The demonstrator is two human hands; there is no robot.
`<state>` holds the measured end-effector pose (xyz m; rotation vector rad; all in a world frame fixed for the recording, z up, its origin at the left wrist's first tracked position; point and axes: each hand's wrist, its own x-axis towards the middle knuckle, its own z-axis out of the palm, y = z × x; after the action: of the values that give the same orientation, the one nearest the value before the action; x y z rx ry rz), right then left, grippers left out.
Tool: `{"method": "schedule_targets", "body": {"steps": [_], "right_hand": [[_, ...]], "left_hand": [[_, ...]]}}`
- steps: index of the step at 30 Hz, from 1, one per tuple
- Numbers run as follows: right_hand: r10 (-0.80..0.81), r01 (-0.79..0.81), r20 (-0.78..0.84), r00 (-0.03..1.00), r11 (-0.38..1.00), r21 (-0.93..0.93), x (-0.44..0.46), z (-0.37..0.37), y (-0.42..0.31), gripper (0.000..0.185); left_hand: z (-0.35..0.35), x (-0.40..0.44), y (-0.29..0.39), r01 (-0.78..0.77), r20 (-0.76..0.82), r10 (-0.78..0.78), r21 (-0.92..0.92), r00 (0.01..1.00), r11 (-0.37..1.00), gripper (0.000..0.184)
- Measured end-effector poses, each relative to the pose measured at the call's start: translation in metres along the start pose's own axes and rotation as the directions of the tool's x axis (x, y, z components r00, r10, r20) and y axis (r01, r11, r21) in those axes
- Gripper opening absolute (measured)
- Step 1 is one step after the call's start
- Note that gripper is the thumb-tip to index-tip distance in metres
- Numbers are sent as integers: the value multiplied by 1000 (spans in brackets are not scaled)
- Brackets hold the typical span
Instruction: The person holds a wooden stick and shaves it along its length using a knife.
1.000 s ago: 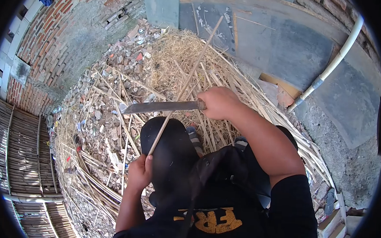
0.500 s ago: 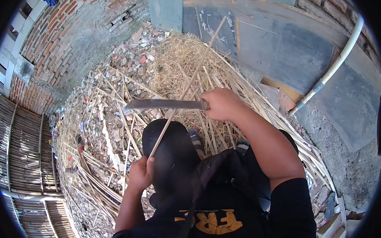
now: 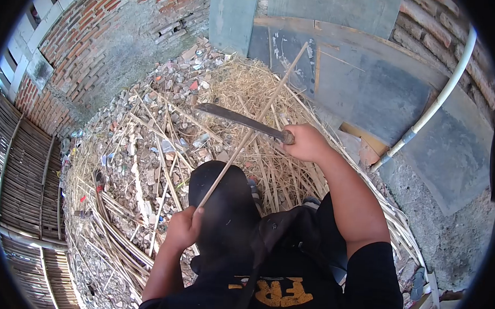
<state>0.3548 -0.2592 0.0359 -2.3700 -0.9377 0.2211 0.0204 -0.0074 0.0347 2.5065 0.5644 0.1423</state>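
My left hand (image 3: 184, 228) is closed round the lower end of a long thin bamboo strip (image 3: 272, 97), which slants up and to the right over my knee. In my right hand (image 3: 305, 142) is the handle of a machete (image 3: 241, 119). Its dark blade points left, tilted slightly up at the tip, and crosses the strip around its middle. Whether the blade touches the strip I cannot tell.
Rubble (image 3: 168, 76), straw (image 3: 239, 82) and loose bamboo strips (image 3: 114, 234) cover the ground. Around it stand a brick wall (image 3: 126, 27), a bamboo screen (image 3: 26, 172), grey panels (image 3: 361, 82) and a white pipe (image 3: 440, 99).
The machete has moved up and right along the strip, and its tip has tilted upward. My left hand still grips the strip's lower end. The view has shifted a little.
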Motion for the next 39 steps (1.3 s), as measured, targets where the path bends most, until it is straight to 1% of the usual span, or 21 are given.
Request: {"method": "schedule_targets", "body": {"steps": [2, 3, 6, 7, 10, 14, 15, 18, 19, 22, 25, 28, 31, 33, 36, 37, 39], "right_hand": [[20, -20, -11, 1000, 999, -38, -3, -3, -4, 28], [-38, 32, -60, 997, 994, -100, -3, -1, -2, 30], [-105, 78, -124, 987, 975, -208, -5, -6, -9, 35], [-59, 36, -118, 991, 982, -183, -7, -9, -15, 37], [37, -46, -57, 998, 986, -159, -8, -11, -27, 37], [56, -61, -50, 997, 991, -121, -11, -16, -45, 33], [76, -77, -17, 997, 991, -112, -15, -23, -55, 36], [8, -8, 0, 1000, 994, -106, -17, -22, -52, 43], [-17, 15, -20, 1000, 996, -90, -17, -21, -51, 49], [-47, 40, -80, 996, 995, -89, -22, -25, -54, 42], [-86, 70, -91, 992, 983, -169, -18, -32, -55, 34], [-196, 155, -137, 971, 952, -263, -22, -42, -62, 26], [-197, 138, -104, 975, 900, -412, -22, -54, -72, 23], [-164, 123, -64, 984, 900, -418, -20, -53, -73, 22], [-134, 122, -2, 991, 906, -405, -15, -44, -81, 23], [-128, 126, 21, 992, 911, -393, -15, -39, -82, 23], [-171, 184, 68, 983, 916, -357, -16, -26, -82, 24]], "left_hand": [[0, 0, -2, -11, -8, 11, -6, 1000, 1000, 47], [1, 0, -4, -26, -12, 26, -14, 1000, 1000, 47], [1, -1, -5, -30, -15, 30, -10, 999, 1000, 48], [0, -1, -6, -34, -13, 34, -13, 999, 999, 48], [-2, -3, -9, -33, -14, 33, -19, 999, 999, 49], [-3, -3, -15, -38, -15, 37, -72, 999, 997, 49], [-4, -3, -15, -36, -14, 35, -93, 999, 995, 49], [-3, -3, -22, -42, -15, 40, -117, 999, 992, 48], [-1, -3, -25, -44, -18, 42, -117, 999, 992, 48], [-1, 0, -30, -43, -9, 42, -132, 999, 990, 47], [-4, -1, -31, -28, 4, 29, -156, 1000, 987, 47], [-3, 0, -35, -24, 18, 27, -183, 999, 983, 48], [-6, 0, -38, -21, 40, 30, -196, 999, 980, 48], [-10, 2, -37, -4, 71, 21, -236, 997, 972, 49], [-3, 5, -45, -10, 66, 27, -245, 997, 969, 50], [-2, 5, -44, -32, 52, 47, -253, 998, 967, 50], [-2, 3, -41, -88, 37, 97, -190, 995, 978, 50]]}}
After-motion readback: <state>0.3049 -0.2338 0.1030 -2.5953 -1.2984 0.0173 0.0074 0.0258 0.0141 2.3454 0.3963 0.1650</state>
